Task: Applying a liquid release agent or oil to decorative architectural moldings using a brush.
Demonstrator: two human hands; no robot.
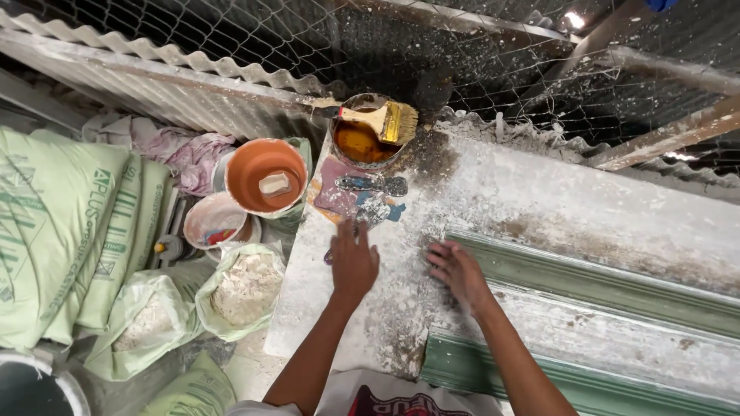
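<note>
Left hand (354, 263): fingers spread flat on plaster-dusted slab (493, 192), empty. Right hand (456, 271): fingers loosely curled, empty, touching green moulding (586, 281) end. Brush (383, 121) idle on tin (360, 140), 12 o'clock; slab surface unbrushed yet.

A plaster-casting workshop: powder-crusted bench (539, 200), green moulding mould (601, 281), stacked plaster sacks (54, 231), wire-mesh wall (308, 38)

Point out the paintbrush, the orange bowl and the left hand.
paintbrush (383, 121), head view, on the wooden ferrule just behind the bristles.
orange bowl (254, 166), head view, on its inner wall.
left hand (353, 262), head view, on the back of the hand.
</note>
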